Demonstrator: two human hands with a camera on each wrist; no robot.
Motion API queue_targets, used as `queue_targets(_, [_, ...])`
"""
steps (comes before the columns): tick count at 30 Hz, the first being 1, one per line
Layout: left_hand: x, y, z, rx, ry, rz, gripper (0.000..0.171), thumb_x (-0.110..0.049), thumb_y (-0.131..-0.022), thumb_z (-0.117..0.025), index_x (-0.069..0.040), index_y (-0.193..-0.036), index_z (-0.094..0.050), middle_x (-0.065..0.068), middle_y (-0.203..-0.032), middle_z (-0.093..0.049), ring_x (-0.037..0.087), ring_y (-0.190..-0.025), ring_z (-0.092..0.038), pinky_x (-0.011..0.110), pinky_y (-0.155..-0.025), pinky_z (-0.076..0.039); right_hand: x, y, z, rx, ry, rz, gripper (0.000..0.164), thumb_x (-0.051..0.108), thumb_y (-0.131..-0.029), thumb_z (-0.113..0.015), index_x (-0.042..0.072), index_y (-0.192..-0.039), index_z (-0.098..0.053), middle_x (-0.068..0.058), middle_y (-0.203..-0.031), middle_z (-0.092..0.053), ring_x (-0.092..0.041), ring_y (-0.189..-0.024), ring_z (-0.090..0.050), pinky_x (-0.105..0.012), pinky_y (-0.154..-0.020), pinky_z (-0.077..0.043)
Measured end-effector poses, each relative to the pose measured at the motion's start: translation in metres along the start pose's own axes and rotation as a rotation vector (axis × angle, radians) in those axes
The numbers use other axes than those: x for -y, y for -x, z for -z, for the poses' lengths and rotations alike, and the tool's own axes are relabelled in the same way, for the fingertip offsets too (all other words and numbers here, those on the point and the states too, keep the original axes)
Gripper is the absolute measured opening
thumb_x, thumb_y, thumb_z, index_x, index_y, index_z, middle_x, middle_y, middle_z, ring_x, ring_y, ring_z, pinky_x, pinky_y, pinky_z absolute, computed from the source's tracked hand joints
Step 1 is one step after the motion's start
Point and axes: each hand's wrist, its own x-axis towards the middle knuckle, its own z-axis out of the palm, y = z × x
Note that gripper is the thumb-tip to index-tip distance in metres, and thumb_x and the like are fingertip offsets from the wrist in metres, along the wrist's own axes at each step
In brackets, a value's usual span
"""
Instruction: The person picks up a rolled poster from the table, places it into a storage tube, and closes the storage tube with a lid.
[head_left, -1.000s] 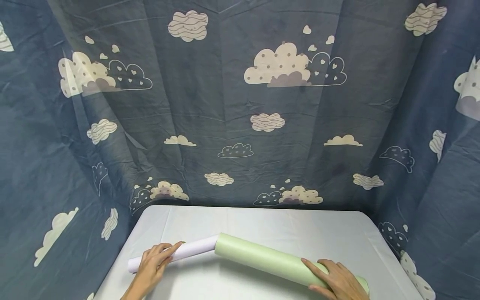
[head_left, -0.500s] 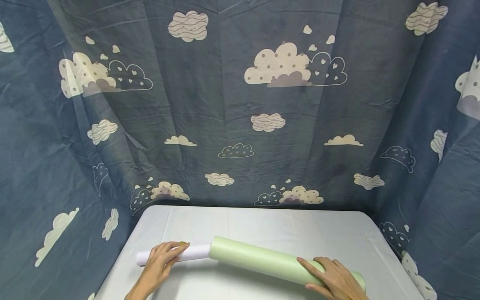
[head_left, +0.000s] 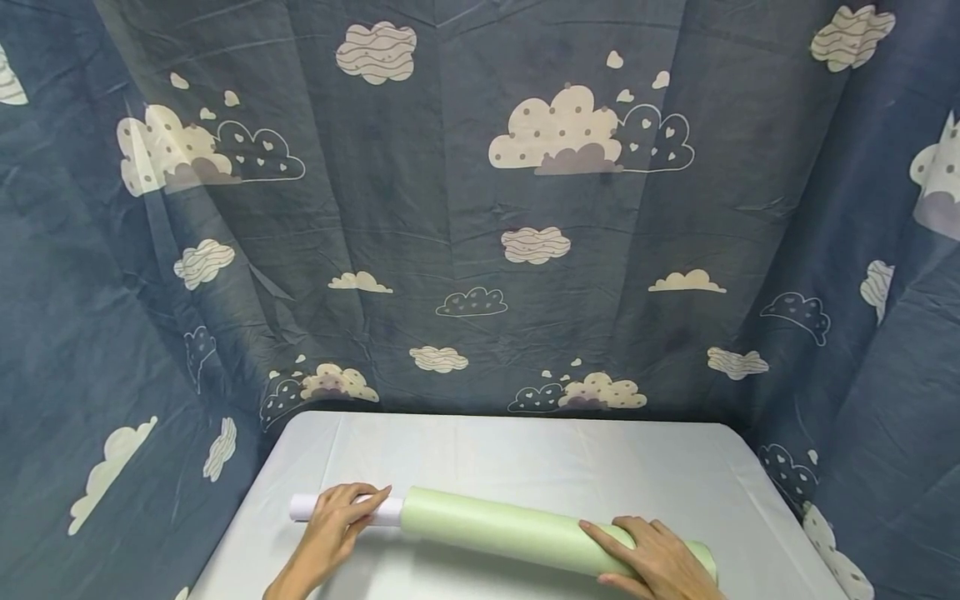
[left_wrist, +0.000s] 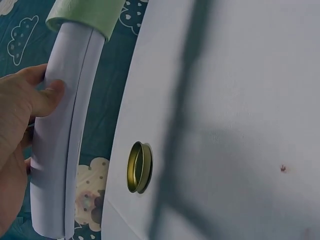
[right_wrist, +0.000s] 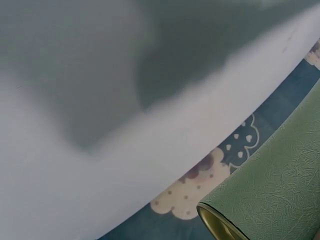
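White roll (left_wrist: 62, 145) in left hand (head_left: 330, 529), deeper inside green tube (head_left: 491, 525) in right hand (head_left: 657, 557)

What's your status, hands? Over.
Left hand grips white roll. Right hand holds green tube. Roll's end inside tube. Gold lid lies apart, not blocking.

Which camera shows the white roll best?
The left wrist view: the white roll shows large, from free end to green tube. In the head view, the left hand covers part; the right wrist view shows none of it.

Left of the tube (head_left: 498, 527), the roll (left_wrist: 62, 132) runs into its mouth above the table (head_left: 540, 454), the curtain (head_left: 465, 200) behind.
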Motion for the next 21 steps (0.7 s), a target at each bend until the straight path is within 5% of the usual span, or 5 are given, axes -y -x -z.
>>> queue_targets(21, [-0.013, 0.001, -0.004, -0.01, 0.004, -0.054, 0.053, -0.008, -0.066, -0.079, -0.019, -0.117, -0.071, -0.005, -0.1, -0.065, 0.023, -0.101, -0.062, 0.048, -0.084, -0.043, 0.013, -0.008, -0.005, 0.01, -0.013, 0.026, 0.064, 0.066, -0.085, -0.056, 0.041, -0.142, -0.044, 0.01, -0.096, -0.061, -0.002, -0.074, -0.053, -0.02, -0.06, -0.043])
